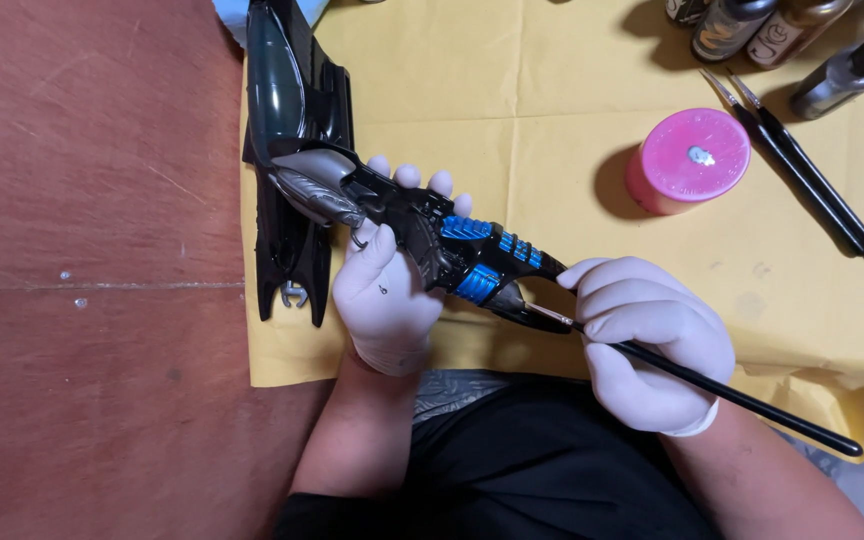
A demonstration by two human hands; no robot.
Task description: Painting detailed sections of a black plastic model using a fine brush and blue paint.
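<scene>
My left hand [389, 285], in a white glove, grips a long black model vehicle [422, 225] from below, fingers wrapped around its middle. The model has silver parts near its cockpit end and bright blue painted panels [482, 250] toward its narrow end. My right hand [652, 340], also gloved, holds a thin black paintbrush [742, 398] like a pen. The brush's metal ferrule and tip [542, 316] touch the underside of the model's narrow end, just below the blue panels.
A yellow paper sheet [552, 110] covers the brown table [92, 200]. A pink round container [689, 160] stands on it at upper right, with two black brushes [812, 180] beside it and several small paint bottles [772, 25] along the top edge.
</scene>
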